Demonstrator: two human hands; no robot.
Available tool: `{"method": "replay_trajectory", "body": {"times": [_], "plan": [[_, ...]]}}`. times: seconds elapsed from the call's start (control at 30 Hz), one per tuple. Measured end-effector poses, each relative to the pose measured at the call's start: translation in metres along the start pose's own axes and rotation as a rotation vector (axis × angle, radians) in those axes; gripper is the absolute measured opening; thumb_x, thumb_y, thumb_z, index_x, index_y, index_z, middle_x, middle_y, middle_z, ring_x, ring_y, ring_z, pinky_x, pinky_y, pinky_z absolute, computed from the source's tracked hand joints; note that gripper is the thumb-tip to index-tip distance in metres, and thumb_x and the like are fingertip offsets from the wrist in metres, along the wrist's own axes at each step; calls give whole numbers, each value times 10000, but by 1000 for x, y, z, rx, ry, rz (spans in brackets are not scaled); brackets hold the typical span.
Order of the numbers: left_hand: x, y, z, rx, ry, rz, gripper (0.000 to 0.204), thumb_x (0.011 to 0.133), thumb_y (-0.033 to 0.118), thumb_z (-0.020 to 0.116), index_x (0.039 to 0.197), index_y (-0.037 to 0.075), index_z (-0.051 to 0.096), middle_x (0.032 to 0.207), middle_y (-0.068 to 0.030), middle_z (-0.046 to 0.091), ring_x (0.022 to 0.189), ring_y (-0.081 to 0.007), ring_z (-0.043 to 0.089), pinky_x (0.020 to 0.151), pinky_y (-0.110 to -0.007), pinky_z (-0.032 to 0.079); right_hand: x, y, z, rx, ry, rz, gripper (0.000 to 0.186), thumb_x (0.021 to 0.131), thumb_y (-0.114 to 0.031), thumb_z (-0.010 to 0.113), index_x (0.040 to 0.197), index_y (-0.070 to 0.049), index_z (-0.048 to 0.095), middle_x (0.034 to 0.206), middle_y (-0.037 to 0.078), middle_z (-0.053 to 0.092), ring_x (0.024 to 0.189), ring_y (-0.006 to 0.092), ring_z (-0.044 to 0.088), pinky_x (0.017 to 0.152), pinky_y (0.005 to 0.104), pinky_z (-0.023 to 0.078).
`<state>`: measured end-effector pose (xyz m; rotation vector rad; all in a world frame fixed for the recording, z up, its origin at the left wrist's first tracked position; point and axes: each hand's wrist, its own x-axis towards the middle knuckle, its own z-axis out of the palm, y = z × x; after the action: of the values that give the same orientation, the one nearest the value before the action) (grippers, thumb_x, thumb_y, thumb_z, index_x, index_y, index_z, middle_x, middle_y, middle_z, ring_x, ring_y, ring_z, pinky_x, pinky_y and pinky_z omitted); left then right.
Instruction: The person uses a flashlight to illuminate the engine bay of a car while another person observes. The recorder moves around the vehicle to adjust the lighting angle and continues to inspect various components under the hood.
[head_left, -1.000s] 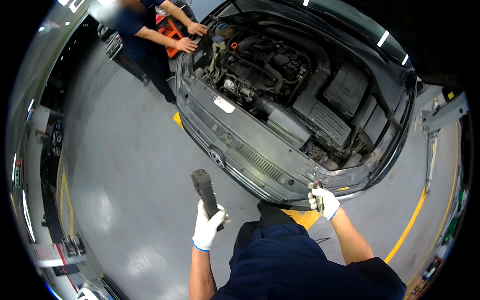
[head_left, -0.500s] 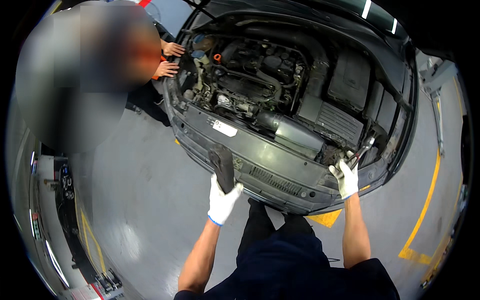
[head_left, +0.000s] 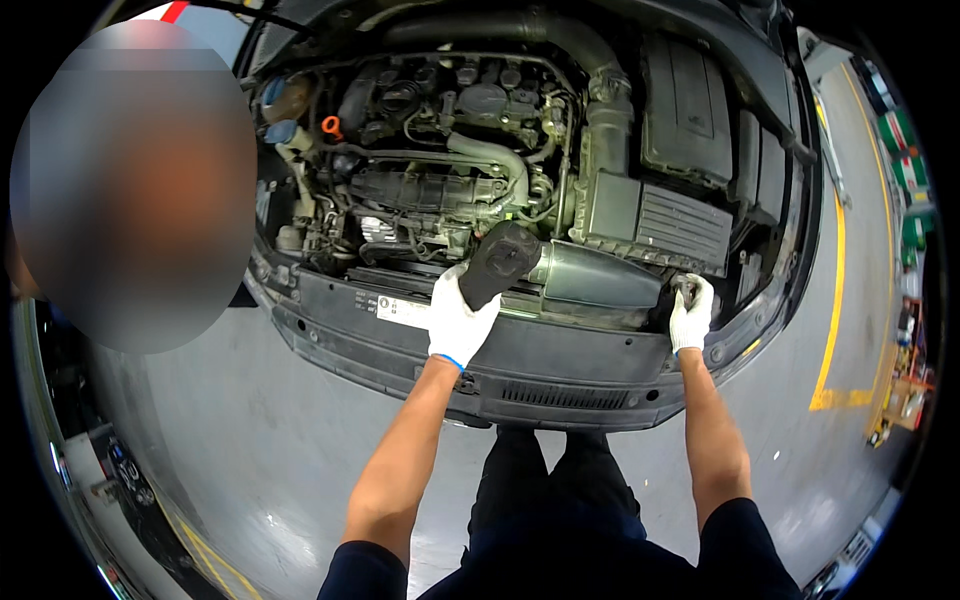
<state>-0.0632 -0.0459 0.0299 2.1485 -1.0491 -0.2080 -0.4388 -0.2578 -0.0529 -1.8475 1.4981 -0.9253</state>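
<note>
My left hand [head_left: 458,325], in a white glove, is closed round a chunky black tool [head_left: 500,262], held above the front of the open engine bay beside a dark plastic duct [head_left: 600,280]. My right hand [head_left: 689,320], also gloved, is at the right front corner near the ribbed air box [head_left: 680,235], its fingers curled round a small dark item that I cannot make out. The car's front panel [head_left: 560,360] lies below both hands. Behind the black tool sits the engine [head_left: 420,185], with hoses and an orange ring [head_left: 331,126].
A black battery cover [head_left: 685,110] fills the back right of the bay. A large blurred patch hides the left side, where a co-worker stood. Yellow floor lines [head_left: 832,310], shelving with assorted items [head_left: 905,400] and a grey lift arm [head_left: 840,180] are at the right.
Both my hands have moved forward over the bay, the left with the black tool. The tool in my right hand is now mostly hidden. The view now faces the engine more squarely.
</note>
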Motion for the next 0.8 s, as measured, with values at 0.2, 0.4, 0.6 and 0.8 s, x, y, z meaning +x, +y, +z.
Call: {"method": "replay_trajectory", "body": {"times": [0.2, 0.4, 0.6, 0.8], "plan": [[34, -1, 15, 36, -321, -224, 622, 772, 408, 885, 1206, 33, 647, 1036, -215, 741, 973, -416, 723, 868, -462, 577, -20, 31, 2, -25, 203, 217, 303, 1069, -212, 659, 1297, -17, 625, 1141, 80, 682, 1021, 169, 609, 928, 306, 501], [45, -5, 14, 44, -261, -123, 586, 763, 397, 889, 1177, 42, 675, 983, -192, 764, 906, -410, 750, 833, -445, 603, -16, 35, 0, 23, 116, 281, 345, 1083, -205, 636, 1350, 10, 598, 1193, 90, 682, 1108, 171, 615, 1004, 303, 481], [52, -8, 30, 67, -165, -127, 503, 738, 454, 846, 999, 50, 700, 904, -196, 737, 873, -418, 726, 781, -457, 589, -21, 41, 1, 134, 127, 277, 315, 1084, -157, 623, 1349, 12, 596, 1189, 64, 677, 1065, 144, 624, 972, 286, 491], [55, -6, 31, 50, -161, -169, 511, 753, 458, 843, 1008, 46, 677, 891, -197, 728, 849, -425, 720, 771, -466, 584, -22, 40, 3, 100, 131, 299, 296, 1083, -153, 622, 1324, 18, 612, 1185, 70, 691, 1059, 142, 624, 957, 278, 486]]}}
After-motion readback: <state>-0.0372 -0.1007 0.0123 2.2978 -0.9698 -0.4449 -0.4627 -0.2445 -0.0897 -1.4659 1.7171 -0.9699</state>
